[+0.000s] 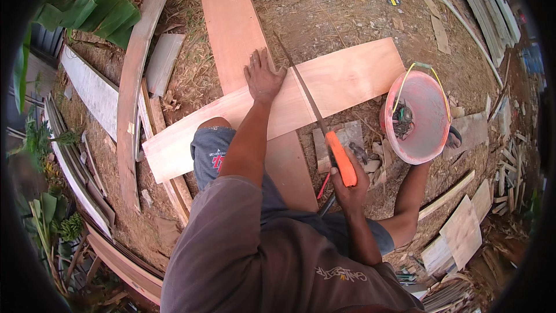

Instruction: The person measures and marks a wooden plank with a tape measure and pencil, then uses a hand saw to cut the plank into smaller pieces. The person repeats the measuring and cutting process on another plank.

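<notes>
A handsaw lies across a pale reddish plank, its blade pointing away from me along a line on the wood. My right hand is closed round the saw's orange handle. Left of the blade, my left hand lies flat on the same plank, fingers spread, holding nothing. My left knee is over the plank's left part. Beneath it, crosswise, runs a second wide board. Whether the blade has cut into the wood cannot be made out.
A pink bucket with a yellow handle, holding a dark tangle of metal bits, stands near the plank's right end. A hammer-like tool and a red stick lie close by. Loose boards cover the ground at left.
</notes>
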Tool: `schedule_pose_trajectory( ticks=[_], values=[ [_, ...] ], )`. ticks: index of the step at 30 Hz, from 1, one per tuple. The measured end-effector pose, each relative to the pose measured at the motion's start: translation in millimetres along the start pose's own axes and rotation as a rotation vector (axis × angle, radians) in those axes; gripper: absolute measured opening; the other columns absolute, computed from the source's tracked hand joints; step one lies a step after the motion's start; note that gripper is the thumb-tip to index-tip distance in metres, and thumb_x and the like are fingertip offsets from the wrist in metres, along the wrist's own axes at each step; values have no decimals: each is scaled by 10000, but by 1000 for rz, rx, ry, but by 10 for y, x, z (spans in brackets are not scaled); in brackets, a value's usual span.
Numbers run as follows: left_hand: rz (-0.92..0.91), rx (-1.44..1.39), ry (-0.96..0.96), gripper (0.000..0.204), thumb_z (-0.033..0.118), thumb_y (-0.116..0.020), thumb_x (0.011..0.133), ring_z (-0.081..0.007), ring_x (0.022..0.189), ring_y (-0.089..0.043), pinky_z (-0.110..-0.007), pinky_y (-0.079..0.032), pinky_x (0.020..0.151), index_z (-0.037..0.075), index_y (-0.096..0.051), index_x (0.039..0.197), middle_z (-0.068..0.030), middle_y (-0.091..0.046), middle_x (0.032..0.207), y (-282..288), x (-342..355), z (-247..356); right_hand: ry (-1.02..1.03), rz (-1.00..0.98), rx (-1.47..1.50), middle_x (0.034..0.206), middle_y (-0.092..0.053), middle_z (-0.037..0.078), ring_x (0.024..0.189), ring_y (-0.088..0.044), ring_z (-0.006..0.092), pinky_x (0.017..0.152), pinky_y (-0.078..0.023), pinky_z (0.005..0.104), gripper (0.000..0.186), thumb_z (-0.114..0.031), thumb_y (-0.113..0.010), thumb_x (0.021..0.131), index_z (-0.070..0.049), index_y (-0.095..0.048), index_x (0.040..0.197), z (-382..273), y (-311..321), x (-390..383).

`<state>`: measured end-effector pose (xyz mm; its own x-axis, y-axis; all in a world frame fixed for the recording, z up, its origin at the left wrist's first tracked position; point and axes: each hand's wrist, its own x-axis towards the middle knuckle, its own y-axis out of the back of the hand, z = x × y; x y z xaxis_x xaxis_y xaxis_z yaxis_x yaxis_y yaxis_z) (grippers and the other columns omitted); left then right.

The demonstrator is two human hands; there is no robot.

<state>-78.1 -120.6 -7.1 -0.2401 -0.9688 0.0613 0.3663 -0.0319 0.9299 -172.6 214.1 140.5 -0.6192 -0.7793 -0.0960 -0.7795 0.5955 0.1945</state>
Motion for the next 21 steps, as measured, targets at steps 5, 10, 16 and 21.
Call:
schedule_pose_trajectory(
  ticks=[5,10,16,21],
  values=[
    [29,-2,-6,897,573,-656,865,-304,1512,-288,-530,-173,1238,142,-324,1578,-162,-318,1628,-1,5,28,100,12,-30,1096,-728,165,985,-692,167,873,-546,315,508,-35,-751,857,89,-592,1323,112,-115,69],
    [46,31,-22,904,607,-646,868,-299,1511,-290,-529,-181,1234,122,-343,1568,-165,-339,1617,-16,-1,9,137,-9,-82,1162,-717,193,1045,-695,195,913,-540,328,505,-42,-757,854,81,-599,1317,139,-150,78],
    [36,-9,-16,907,641,-628,866,-293,1521,-275,-529,-170,1238,121,-363,1561,-163,-344,1618,-7,-2,-3,138,-12,-114,1171,-712,203,1065,-692,207,919,-538,332,514,-41,-744,863,81,-584,1336,116,-249,162],
    [-28,-17,7,907,607,-643,857,-280,1548,-217,-523,-113,1257,168,-322,1584,-123,-293,1655,27,7,-6,94,-34,-42,1188,-703,196,1048,-688,199,914,-536,322,519,-45,-727,875,77,-571,1355,95,-202,129]
  ],
)
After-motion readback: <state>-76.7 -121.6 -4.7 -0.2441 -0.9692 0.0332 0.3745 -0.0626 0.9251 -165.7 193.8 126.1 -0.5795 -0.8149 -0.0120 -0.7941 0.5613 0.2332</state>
